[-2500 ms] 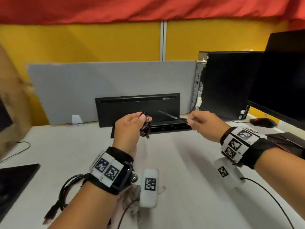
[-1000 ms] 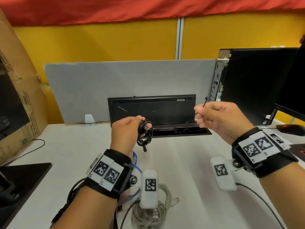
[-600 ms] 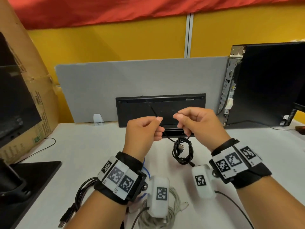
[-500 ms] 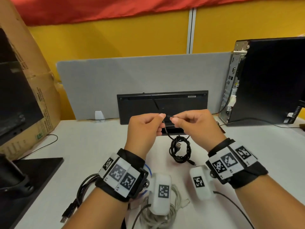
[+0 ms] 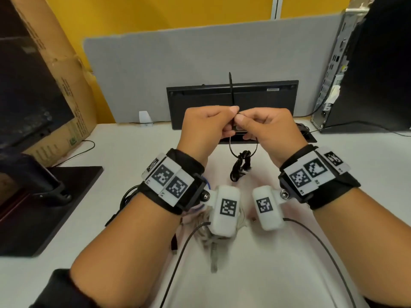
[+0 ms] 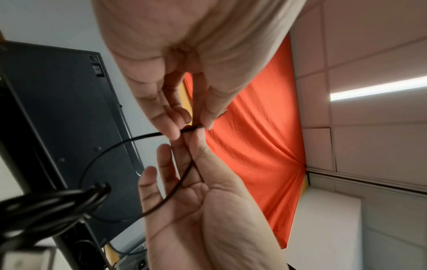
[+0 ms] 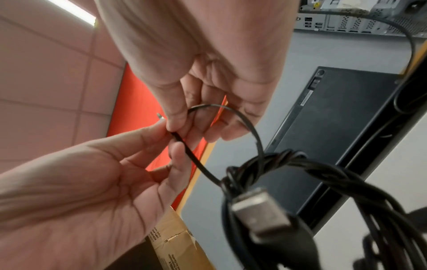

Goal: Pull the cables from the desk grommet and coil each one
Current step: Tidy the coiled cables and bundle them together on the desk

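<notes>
Above the white tabletop [image 5: 278,252], the left hand [image 5: 206,127] and right hand [image 5: 266,130] each pinch a thin black plastic cable tie [image 5: 231,90] looped through a light, floppy coiled black USB cable [image 5: 241,162], probably best gripped mid-bundle.

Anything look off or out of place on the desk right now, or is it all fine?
Mostly fine. The black keyboard stands on edge against the grey divider, underside facing out. The cardboard box at left has a torn edge. Both hands pinch a zip tie looped round the coiled black cable.
</notes>
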A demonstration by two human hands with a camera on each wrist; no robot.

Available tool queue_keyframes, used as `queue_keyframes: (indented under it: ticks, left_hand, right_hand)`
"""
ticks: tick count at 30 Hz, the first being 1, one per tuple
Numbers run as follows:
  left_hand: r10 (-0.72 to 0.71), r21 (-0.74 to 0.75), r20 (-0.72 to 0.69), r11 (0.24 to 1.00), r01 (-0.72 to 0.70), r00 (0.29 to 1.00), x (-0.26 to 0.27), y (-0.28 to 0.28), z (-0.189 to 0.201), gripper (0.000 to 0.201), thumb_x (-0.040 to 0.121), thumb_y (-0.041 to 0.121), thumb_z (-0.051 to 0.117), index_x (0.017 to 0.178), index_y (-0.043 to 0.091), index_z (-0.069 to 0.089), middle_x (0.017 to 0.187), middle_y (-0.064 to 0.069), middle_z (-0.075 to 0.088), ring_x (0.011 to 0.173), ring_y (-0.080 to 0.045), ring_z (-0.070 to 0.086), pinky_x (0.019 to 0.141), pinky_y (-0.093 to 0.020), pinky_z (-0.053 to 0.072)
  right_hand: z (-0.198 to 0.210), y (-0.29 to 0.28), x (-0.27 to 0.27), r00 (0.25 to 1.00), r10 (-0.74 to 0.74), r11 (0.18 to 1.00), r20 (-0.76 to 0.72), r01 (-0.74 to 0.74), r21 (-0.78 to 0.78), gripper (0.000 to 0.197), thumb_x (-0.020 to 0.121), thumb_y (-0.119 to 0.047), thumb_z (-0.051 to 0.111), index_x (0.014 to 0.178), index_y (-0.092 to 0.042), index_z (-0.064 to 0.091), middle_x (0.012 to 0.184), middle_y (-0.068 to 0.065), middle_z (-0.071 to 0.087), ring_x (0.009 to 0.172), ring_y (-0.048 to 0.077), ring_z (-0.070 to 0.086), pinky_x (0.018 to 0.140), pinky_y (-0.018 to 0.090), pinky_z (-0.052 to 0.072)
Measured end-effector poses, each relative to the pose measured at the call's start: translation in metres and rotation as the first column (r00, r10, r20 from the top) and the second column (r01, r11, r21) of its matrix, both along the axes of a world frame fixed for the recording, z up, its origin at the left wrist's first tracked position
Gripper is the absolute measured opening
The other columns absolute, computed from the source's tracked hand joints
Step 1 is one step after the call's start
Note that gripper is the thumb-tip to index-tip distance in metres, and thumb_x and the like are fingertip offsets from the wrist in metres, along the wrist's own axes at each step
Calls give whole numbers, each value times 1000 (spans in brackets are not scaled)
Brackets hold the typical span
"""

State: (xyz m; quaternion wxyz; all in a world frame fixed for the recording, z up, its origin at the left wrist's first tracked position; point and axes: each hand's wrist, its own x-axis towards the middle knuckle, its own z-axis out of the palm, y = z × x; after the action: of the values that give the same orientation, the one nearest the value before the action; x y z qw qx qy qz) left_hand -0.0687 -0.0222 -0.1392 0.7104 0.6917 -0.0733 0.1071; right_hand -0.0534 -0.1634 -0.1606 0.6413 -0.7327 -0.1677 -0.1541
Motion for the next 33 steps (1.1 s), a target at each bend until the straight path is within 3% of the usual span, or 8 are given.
queue_keyframes:
  ticks: [7, 11, 14, 17, 21, 25, 28, 33]
  left_hand:
    - [-188, -54, -63, 981, 185, 980, 2, 11, 2, 19, 91, 10, 65, 104, -1, 72, 79, -13, 65, 73, -19, 64, 76, -33, 58]
    - [-336, 186, -194, 910, 371, 922, 19, 37, 3, 19, 91, 8, 63, 106, 15, 73, 91, -12, 70, 79, -20, 66, 76, -36, 59]
    - [-60, 742, -353, 590, 319, 934, 41, 50, -6, 18, 92, 21, 64, 100, 7, 73, 89, -10, 74, 72, -18, 69, 68, -33, 61]
    - [166, 941, -309, 193, 276, 937, 56, 53, -26, 50, 93, 50, 55, 76, 5, 70, 73, -7, 71, 60, -18, 65, 66, -30, 59]
    - [241, 927, -360, 198, 318, 901, 64, 43, -41, 55, 88, 59, 57, 63, 10, 58, 56, -2, 62, 49, -16, 58, 49, -22, 47]
    - [244, 932, -363, 73, 356, 899, 64, 35, -37, 38, 83, 42, 72, 72, 13, 50, 62, 0, 56, 52, -12, 52, 54, -23, 48]
    - [256, 932, -346, 203, 299, 903, 69, 38, -25, 33, 88, 35, 68, 71, 11, 52, 58, -1, 58, 50, -13, 55, 52, -22, 49]
    - [291, 705, -359, 707, 53, 887, 70, 43, 6, 37, 91, 34, 66, 102, -1, 65, 95, -18, 71, 80, -28, 71, 73, -36, 61]
  right_hand:
    - [2, 0, -3, 998, 63, 996, -22, -62, 69, 8, 89, -6, 65, 90, -8, 73, 83, 14, 72, 77, 20, 68, 76, 34, 57]
    - [6, -3, -2, 999, 44, 999, -28, -44, -20, 13, 88, -5, 67, 78, -12, 73, 72, 10, 70, 68, 19, 70, 71, 36, 61]
    - [6, -7, 0, 994, -10, 990, -107, -5, -141, 11, 86, -8, 70, 76, -6, 74, 65, 8, 69, 56, 14, 68, 64, 35, 62]
    - [7, -12, 3, 990, -59, 955, -128, 18, -297, 13, 86, -12, 71, 74, -7, 74, 55, -3, 68, 51, 5, 65, 57, 24, 59]
    - [10, -16, 2, 989, -104, 910, -108, 51, -413, 19, 86, -19, 71, 69, -11, 75, 55, -3, 69, 54, 5, 63, 54, 19, 49]
    - [14, -20, 0, 987, -107, 898, -121, 43, -437, 23, 85, -20, 71, 66, -10, 74, 56, -3, 69, 52, -3, 61, 59, 17, 43]
    - [17, -23, -2, 982, -104, 879, -156, 18, -476, 25, 85, -20, 71, 64, -7, 73, 53, -6, 67, 50, -5, 59, 62, 20, 43]
    - [18, -21, -7, 970, -107, 838, -218, -30, -545, 28, 86, -19, 69, 61, -7, 71, 55, 0, 66, 47, -1, 55, 50, 13, 40]
